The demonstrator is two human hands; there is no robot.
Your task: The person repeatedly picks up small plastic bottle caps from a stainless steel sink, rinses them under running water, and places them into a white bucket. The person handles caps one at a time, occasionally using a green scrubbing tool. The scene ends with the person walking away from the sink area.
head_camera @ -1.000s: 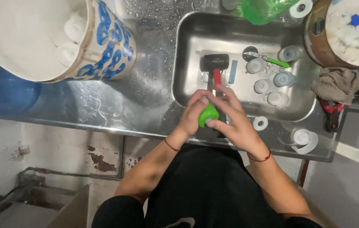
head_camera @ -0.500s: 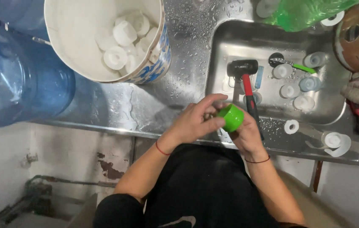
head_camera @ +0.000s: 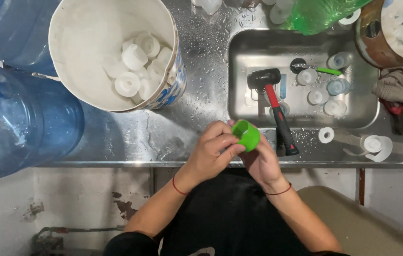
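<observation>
Both of my hands hold a green plastic bottle cap (head_camera: 246, 134) just above the front edge of a wet steel counter (head_camera: 130, 142). My left hand (head_camera: 213, 150) pinches the cap's left side with thumb and fingers. Under and to the right of the cap, my right hand (head_camera: 260, 161) cups it. The cap's open side faces up and to the left. A rubber mallet (head_camera: 273, 104) with a black head and a red-and-black handle lies across the sink's front rim, right beside my right hand.
A white bucket (head_camera: 76, 76) holding several white caps stands on the counter at the left. Blue water jugs (head_camera: 17, 123) sit further left. The sink (head_camera: 239, 61) holds several white caps and a green-handled tool (head_camera: 327, 71). A green bottle (head_camera: 315, 14), a brown tub (head_camera: 367, 42) and a rag (head_camera: 393, 85) are at the right.
The view has swung left, bringing the bucket and jugs further in. My hands turned the green cap, which now shows its open side.
</observation>
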